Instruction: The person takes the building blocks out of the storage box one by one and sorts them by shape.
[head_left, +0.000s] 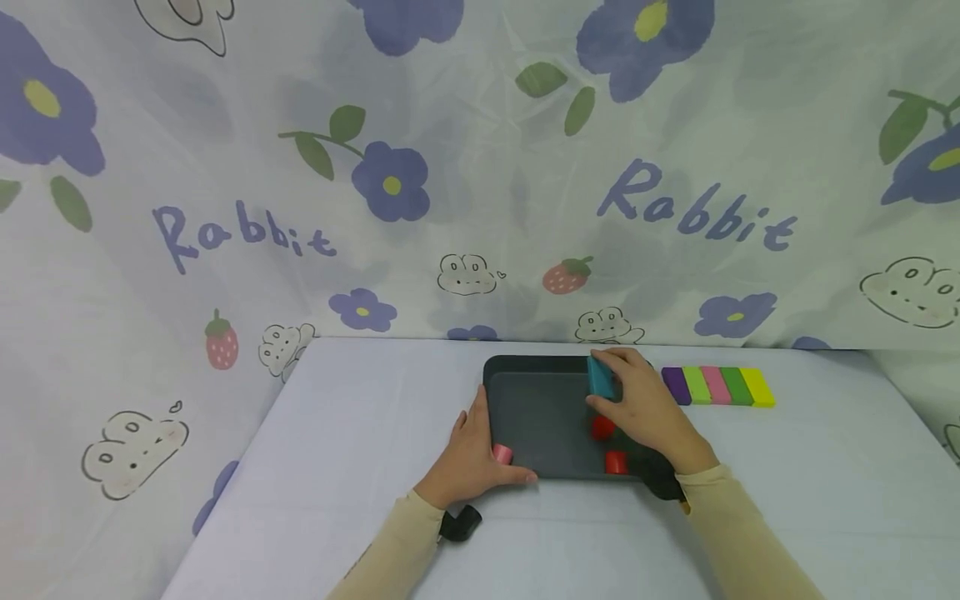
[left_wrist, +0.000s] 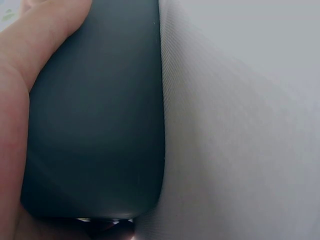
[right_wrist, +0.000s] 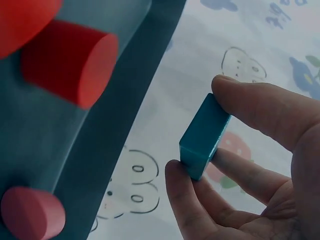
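Note:
A dark grey tray [head_left: 551,417] lies on the white table. My left hand [head_left: 471,458] spans its near left corner, fingers straight along the left side and thumb along the front edge. Between thumb and fingertips my right hand [head_left: 641,404] pinches a blue rectangular block [head_left: 599,377], held over the right part of the tray; the right wrist view shows the block [right_wrist: 205,135] clearly. Inside the tray are a red rounded piece [head_left: 602,427], a red cylinder [head_left: 617,462] and a pink cylinder [head_left: 502,454], the latter beside my left hand.
A row of several flat blocks [head_left: 717,387] in purple, light green, pink, green and yellow sits right of the tray. Behind the table [head_left: 360,433] hangs a patterned cloth [head_left: 480,183]. A black wrist device [head_left: 461,523] is on my left wrist.

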